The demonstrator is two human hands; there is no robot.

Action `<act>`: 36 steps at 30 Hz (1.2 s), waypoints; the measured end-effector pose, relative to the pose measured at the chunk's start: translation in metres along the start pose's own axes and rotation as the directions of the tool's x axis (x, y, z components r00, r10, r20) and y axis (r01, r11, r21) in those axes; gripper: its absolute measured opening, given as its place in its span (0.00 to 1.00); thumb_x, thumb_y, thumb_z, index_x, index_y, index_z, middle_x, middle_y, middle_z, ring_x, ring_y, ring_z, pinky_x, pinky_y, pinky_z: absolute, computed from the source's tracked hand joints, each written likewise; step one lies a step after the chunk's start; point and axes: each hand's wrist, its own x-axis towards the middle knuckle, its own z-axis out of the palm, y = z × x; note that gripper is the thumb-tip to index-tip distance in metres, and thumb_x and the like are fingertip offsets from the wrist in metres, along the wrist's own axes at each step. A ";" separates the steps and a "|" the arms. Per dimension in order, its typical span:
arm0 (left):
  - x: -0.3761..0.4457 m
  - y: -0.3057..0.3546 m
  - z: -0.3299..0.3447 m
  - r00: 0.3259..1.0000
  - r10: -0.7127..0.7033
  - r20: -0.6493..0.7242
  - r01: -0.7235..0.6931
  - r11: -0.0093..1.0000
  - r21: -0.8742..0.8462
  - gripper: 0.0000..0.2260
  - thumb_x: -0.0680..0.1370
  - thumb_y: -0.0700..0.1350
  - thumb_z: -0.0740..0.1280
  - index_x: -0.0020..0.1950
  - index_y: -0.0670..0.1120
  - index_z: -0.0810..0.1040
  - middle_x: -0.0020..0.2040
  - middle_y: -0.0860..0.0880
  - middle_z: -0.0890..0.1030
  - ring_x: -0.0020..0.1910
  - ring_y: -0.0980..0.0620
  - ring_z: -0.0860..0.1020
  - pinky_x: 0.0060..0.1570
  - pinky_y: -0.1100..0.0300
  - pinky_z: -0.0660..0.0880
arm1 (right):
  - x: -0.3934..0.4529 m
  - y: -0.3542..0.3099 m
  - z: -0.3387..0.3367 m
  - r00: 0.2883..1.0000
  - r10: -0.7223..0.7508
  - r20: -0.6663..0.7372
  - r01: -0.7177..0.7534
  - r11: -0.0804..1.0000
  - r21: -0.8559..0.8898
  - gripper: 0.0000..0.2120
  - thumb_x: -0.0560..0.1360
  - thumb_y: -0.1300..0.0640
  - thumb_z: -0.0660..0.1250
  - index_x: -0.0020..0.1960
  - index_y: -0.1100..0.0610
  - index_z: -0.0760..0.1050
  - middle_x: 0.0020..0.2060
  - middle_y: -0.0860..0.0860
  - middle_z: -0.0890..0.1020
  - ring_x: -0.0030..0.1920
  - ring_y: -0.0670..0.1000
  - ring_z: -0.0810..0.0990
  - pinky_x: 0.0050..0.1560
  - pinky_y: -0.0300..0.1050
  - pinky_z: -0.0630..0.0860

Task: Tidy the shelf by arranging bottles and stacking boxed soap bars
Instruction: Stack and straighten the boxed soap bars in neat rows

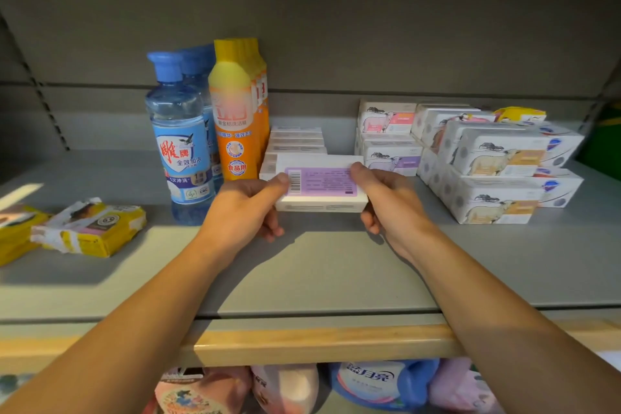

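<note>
Head view, single entry. Shelf [302,272]: grey board with a pale wooden front lip, lit by a slanting patch of light.

Held item: boxed soap bar [321,183], white with a lilac back panel and barcode, face up, raised just above the shelf board in front of the low stack of soap boxes [295,141]. Left hand [245,208] pinches its left end, thumb on top by the barcode, fingers curled beneath. Right hand [386,198] pinches its right end the same way, thumb on the lilac panel. Both grips are closed on the box; neither hand is free.

Bottles, left of centre: blue bottles [183,134], two deep, upright; orange bottles [240,111] with yellow caps, in file behind one another, touching the blue pair. These appear arranged already.

Boxed soap, right: sheep-print boxes [487,178] in several stacks, the front ones neat, the rear ones [389,134] somewhat uneven, with a yellow box [519,114] perched at the back.

Loose goods, far left: yellow wrapped packets [89,228], lying crumpled and askew, well apart from the rest.

Lower shelf: pink and blue refill pouches [379,383], partly in view.

Progress, judged: bottles done; soap stacking in hand, the held box seemingly bound for the stack behind it. Remaining, by appearance: squaring the rear right stacks and sorting the left packets.
</note>
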 end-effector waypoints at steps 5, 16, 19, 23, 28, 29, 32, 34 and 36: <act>0.002 -0.002 -0.001 1.000 0.004 -0.002 -0.004 0.998 0.066 0.23 0.76 0.61 0.65 0.41 0.41 0.82 0.28 0.41 0.79 0.28 0.46 0.80 0.28 0.62 0.74 | 0.001 -0.001 0.002 1.000 0.023 0.011 -0.022 1.000 -0.019 0.25 0.65 0.30 0.66 0.45 0.50 0.81 0.30 0.56 0.75 0.26 0.52 0.68 0.25 0.42 0.62; 0.001 0.001 -0.003 0.992 0.103 0.067 -0.089 0.979 -0.181 0.19 0.78 0.42 0.68 0.69 0.49 0.73 0.38 0.43 0.83 0.35 0.43 0.82 0.30 0.57 0.78 | -0.005 -0.009 0.001 0.983 -0.144 0.114 0.097 0.933 0.345 0.07 0.76 0.51 0.66 0.48 0.44 0.83 0.49 0.50 0.85 0.36 0.54 0.83 0.39 0.45 0.81; 0.001 0.001 -0.002 0.977 0.110 0.184 -0.062 0.966 -0.250 0.26 0.76 0.35 0.68 0.71 0.55 0.71 0.49 0.39 0.83 0.41 0.40 0.83 0.35 0.54 0.79 | -0.003 -0.008 0.001 0.986 -0.160 0.045 0.136 0.931 0.338 0.10 0.79 0.51 0.63 0.45 0.47 0.82 0.47 0.51 0.83 0.47 0.52 0.83 0.49 0.48 0.81; 0.000 0.000 -0.001 0.961 0.114 0.250 -0.034 0.952 -0.303 0.23 0.77 0.44 0.69 0.70 0.59 0.71 0.57 0.41 0.81 0.46 0.40 0.83 0.42 0.48 0.81 | -0.003 -0.003 0.000 0.965 -0.258 0.048 0.257 0.966 0.032 0.16 0.73 0.62 0.69 0.52 0.42 0.79 0.57 0.44 0.81 0.49 0.47 0.81 0.46 0.42 0.77; 0.000 -0.002 0.002 0.969 0.244 0.046 -0.247 0.967 0.067 0.26 0.75 0.42 0.72 0.69 0.59 0.68 0.61 0.49 0.79 0.53 0.55 0.81 0.39 0.62 0.81 | -0.009 -0.003 0.005 0.906 -0.374 0.196 0.400 0.910 -0.112 0.36 0.69 0.69 0.72 0.68 0.40 0.68 0.63 0.50 0.76 0.55 0.45 0.81 0.51 0.37 0.79; 0.001 -0.003 0.001 0.969 0.246 0.009 -0.246 0.963 0.112 0.26 0.75 0.43 0.72 0.70 0.56 0.69 0.60 0.49 0.79 0.53 0.57 0.81 0.40 0.64 0.80 | -0.010 -0.004 0.007 0.900 -0.384 0.205 0.418 0.894 -0.162 0.36 0.69 0.69 0.72 0.69 0.42 0.68 0.63 0.49 0.75 0.55 0.44 0.80 0.54 0.39 0.79; 0.001 -0.003 -0.001 0.962 0.272 -0.016 -0.263 0.943 0.204 0.26 0.74 0.43 0.74 0.69 0.53 0.71 0.59 0.50 0.80 0.52 0.56 0.82 0.47 0.60 0.81 | -0.010 -0.005 0.008 0.884 -0.421 0.203 0.466 0.822 -0.327 0.33 0.67 0.67 0.74 0.68 0.48 0.71 0.61 0.48 0.73 0.58 0.46 0.77 0.59 0.43 0.76; -0.001 -0.003 0.002 0.953 0.301 0.010 -0.299 0.940 0.167 0.26 0.74 0.41 0.74 0.69 0.55 0.71 0.59 0.49 0.80 0.51 0.54 0.83 0.48 0.57 0.82 | -0.010 -0.005 0.007 0.869 -0.454 0.196 0.493 0.761 -0.421 0.31 0.67 0.63 0.75 0.67 0.48 0.73 0.60 0.47 0.74 0.58 0.45 0.75 0.60 0.36 0.73; -0.001 -0.001 0.003 0.944 0.330 0.025 -0.330 0.933 0.141 0.26 0.74 0.39 0.74 0.68 0.57 0.71 0.60 0.49 0.80 0.53 0.51 0.83 0.49 0.53 0.82 | -0.010 -0.006 0.007 0.864 -0.466 0.192 0.497 0.728 -0.471 0.30 0.67 0.61 0.76 0.66 0.48 0.74 0.59 0.46 0.75 0.57 0.43 0.74 0.57 0.28 0.69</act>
